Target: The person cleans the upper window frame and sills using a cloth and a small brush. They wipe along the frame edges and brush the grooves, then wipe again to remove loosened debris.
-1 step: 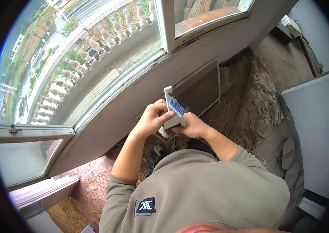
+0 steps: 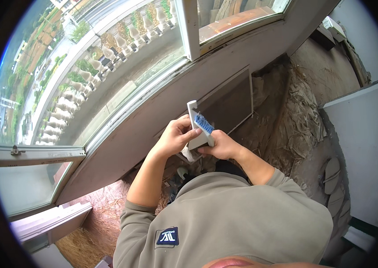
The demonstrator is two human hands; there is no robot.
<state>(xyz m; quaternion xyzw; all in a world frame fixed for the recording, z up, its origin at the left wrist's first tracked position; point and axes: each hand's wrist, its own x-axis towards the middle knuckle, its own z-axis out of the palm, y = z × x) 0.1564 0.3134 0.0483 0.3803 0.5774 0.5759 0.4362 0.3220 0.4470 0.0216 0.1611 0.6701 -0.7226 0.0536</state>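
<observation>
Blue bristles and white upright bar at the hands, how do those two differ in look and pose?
Colour: the blue bristles are vivid blue, while the white bar is plain white. Texture: the bristles look rough and tufted; the bar looks smooth. Pose: the bristles slant down to the right, whereas the bar's end points away from the person. Shared: both sit at the hands; whether they're one piece, I can't tell.
</observation>
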